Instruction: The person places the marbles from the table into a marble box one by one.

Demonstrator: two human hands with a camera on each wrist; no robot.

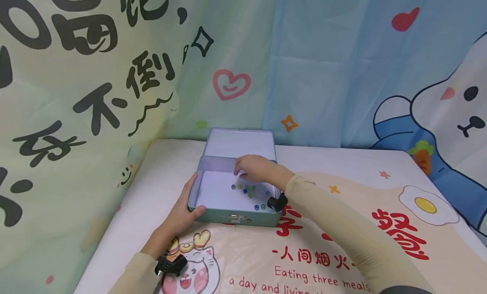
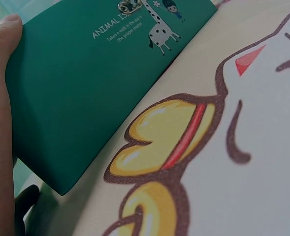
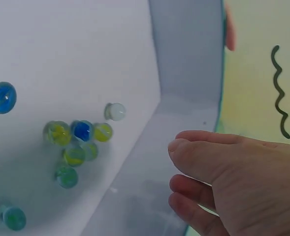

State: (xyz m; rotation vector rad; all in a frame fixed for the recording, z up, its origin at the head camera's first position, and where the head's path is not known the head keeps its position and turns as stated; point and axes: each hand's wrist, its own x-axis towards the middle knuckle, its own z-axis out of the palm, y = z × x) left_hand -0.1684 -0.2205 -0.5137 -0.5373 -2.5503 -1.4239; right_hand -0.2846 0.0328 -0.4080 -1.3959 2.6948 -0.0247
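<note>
A green tin box (image 1: 239, 218) stands on the table with its lid (image 1: 239, 142) raised at the back. My left hand (image 1: 184, 205) grips its left front corner, the thumb at the front rim and the fingers along the left side. In the left wrist view the green box side (image 2: 80, 88) carries a giraffe print. Several glass marbles (image 3: 82, 131) in blue, green, yellow and clear lie on the pale floor of the box. My right hand (image 1: 253, 167) hovers over the back of the box, fingers loosely bent; no marble shows between thumb and forefinger.
A printed cloth (image 1: 304, 247) with red lettering and a cartoon cat covers the table. Behind it hangs a decorated curtain (image 1: 312, 74), near the raised lid. The box's metal clasp (image 1: 236, 219) sits at the front.
</note>
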